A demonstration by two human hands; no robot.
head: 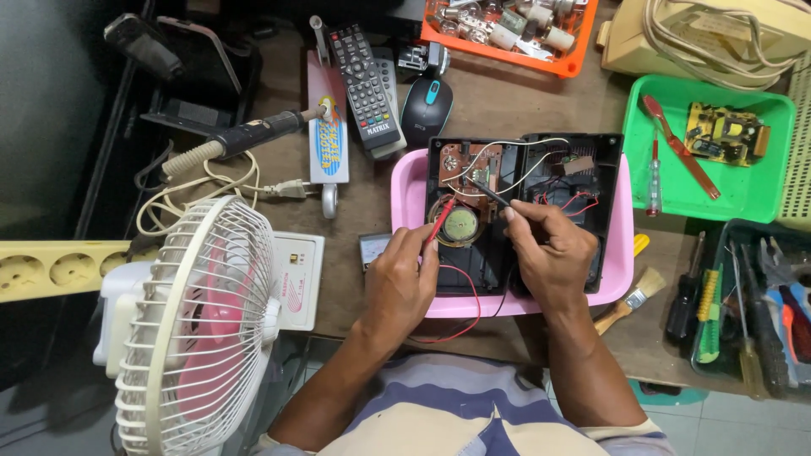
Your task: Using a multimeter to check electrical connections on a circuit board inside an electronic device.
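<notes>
Opened black case [524, 211] lies in a pink tray [410, 181] on the surface, just ahead of both hands. The left hand [401, 283] pinches one red probe [440, 221] over the speaker [459, 225]; the right hand [549, 249] pinches one black probe [488, 193] at the circuit board [469, 165].

A red slim plastic test probe [440, 221] and a black one [487, 193] touch brown circuit board [463, 162] inside a black open plastic casing [583, 221]. The casing lies in a pink shallow plastic tray [621, 253]; at two o'clock sits a green plastic tray [764, 190], and at twelve an orange one [498, 40].
</notes>
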